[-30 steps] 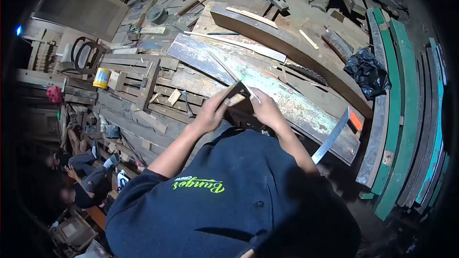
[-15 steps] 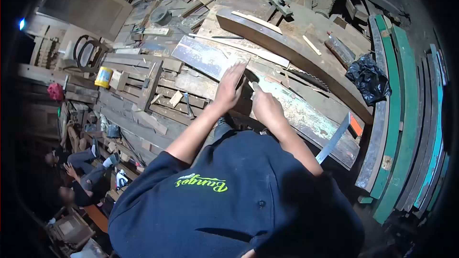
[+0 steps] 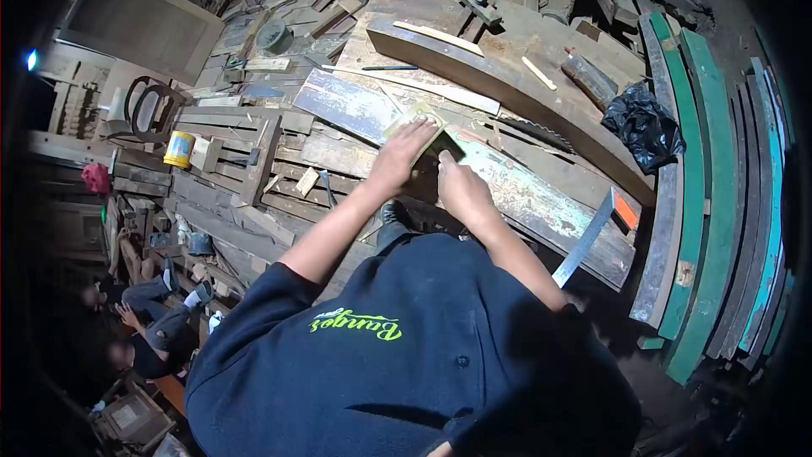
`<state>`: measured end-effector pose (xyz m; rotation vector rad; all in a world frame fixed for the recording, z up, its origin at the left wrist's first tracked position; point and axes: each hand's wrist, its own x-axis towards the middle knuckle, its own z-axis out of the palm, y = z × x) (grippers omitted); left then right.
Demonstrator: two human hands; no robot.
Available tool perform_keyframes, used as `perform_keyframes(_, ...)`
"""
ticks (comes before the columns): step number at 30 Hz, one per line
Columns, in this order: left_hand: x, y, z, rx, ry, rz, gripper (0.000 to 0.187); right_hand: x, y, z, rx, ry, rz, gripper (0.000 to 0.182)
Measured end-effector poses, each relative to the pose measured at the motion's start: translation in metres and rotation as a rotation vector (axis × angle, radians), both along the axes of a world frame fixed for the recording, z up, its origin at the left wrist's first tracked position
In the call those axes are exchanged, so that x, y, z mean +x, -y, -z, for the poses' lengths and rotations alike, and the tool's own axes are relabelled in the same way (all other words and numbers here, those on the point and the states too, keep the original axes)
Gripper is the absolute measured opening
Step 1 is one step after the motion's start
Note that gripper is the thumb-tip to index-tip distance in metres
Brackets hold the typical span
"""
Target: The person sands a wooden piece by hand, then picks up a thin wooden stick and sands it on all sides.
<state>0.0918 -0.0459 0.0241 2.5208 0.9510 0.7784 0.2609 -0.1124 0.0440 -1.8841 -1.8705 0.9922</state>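
Note:
My left hand (image 3: pixel 404 156) lies with its fingers together across a flat, yellowish, square-edged piece (image 3: pixel 414 113), gripping it above the painted plank. A dark shadowed side shows between my two hands. Fingers curled in, my right hand (image 3: pixel 463 190) is closed at the near edge of that dark side; what it pinches cannot be made out. Beneath runs the long plank (image 3: pixel 529 190) with worn white and green paint. A try square (image 3: pixel 588 241) with a metal blade and orange-faced stock lies on the plank's right end.
A thick curved beam (image 3: pixel 516 89) and a saw blade (image 3: pixel 541 137) lie beyond the plank. A black plastic bag (image 3: pixel 643 129) sits by green boards (image 3: pixel 710 203) on the right. A yellow bucket (image 3: pixel 179 149) stands left. Two people sit at lower left, one in dark clothing (image 3: pixel 152 355).
The yellowish piece has tilted so its flat face shows under my left hand. My left fingers, stretched out before, now bend over it. My right hand stays close by; the view shifted slightly.

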Motion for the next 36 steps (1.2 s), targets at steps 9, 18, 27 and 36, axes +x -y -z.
perform_keyframes(9, -0.005, 0.005, 0.002, 0.038, -0.074, 0.021, 0.062, -0.002, 0.001, 0.007, 0.081, 0.064, -0.036, 0.02)
perform_keyframes(18, 0.024, 0.019, 0.02, 0.041, -0.15, -0.066, 0.057, 0.005, 0.011, 0.006, 0.034, 0.093, -0.008, 0.024)
perform_keyframes(27, 0.033, 0.013, 0.027, 0.027, 0.006, -0.137, 0.049, 0.006, 0.018, 0.028, 0.056, 0.107, 0.029, 0.036)
perform_keyframes(36, 0.008, 0.012, 0.004, 0.042, 0.069, -0.045, 0.055, 0.012, 0.029, 0.015, 0.046, 0.069, 0.02, 0.041)
